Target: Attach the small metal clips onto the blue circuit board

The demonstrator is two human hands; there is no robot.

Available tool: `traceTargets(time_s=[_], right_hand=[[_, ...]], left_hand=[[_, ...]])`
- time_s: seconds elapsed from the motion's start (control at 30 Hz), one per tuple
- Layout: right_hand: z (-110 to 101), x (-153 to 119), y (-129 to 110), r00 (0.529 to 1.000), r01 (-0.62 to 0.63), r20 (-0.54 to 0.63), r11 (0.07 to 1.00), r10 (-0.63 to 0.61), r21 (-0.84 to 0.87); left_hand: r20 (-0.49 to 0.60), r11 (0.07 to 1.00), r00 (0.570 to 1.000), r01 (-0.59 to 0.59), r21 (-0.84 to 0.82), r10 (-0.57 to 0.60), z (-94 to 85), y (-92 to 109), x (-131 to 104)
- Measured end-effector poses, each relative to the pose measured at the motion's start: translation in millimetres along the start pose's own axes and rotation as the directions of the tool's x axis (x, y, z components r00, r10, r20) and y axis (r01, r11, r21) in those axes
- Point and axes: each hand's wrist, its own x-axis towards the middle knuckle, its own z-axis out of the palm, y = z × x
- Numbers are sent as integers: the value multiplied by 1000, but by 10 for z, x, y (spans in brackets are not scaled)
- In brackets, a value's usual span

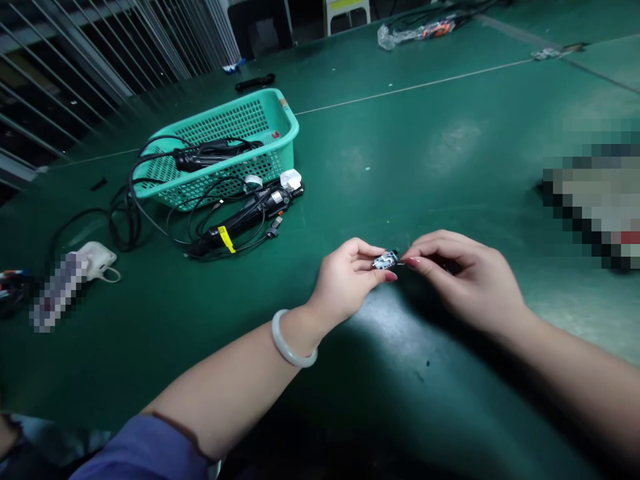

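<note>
My left hand [343, 275], with a pale bangle [295, 347] on its wrist, pinches a small silvery part [385, 260] with dark spots between thumb and fingers. A black bit shows at the part's right end. Close beside that end, my right hand [473, 280] has its thumb and forefinger pressed together. A thin, light sliver shows at those fingertips, too small to name. Both hands are held over the green table [345, 373].
A turquoise plastic basket [287, 153] with black cabled devices stands at the upper left. Before it lies a black corded tool [240, 223] with a yellow tag. A white object [97, 260] is further left. A blurred-out flat object [605, 200] sits at the right edge.
</note>
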Motion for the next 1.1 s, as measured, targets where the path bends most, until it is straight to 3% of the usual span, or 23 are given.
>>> traceTargets(time_s=[0.2, 0.57, 0.83, 1.1], right_hand=[[24, 7, 28, 987, -159, 58, 964, 149, 214], [54, -7, -4, 980, -197, 76, 950, 184, 242], [-1, 31, 104, 997, -67, -50, 996, 64, -60], [88, 64, 291, 994, -59, 65, 928, 89, -369]], left_hand=[[55, 996, 998, -41, 78, 37, 17, 6, -46], [78, 999, 996, -52, 5, 51, 37, 4, -32], [-14, 999, 999, -35, 36, 36, 0, -5, 27], [-95, 998, 995, -21, 64, 27, -23, -12, 65]])
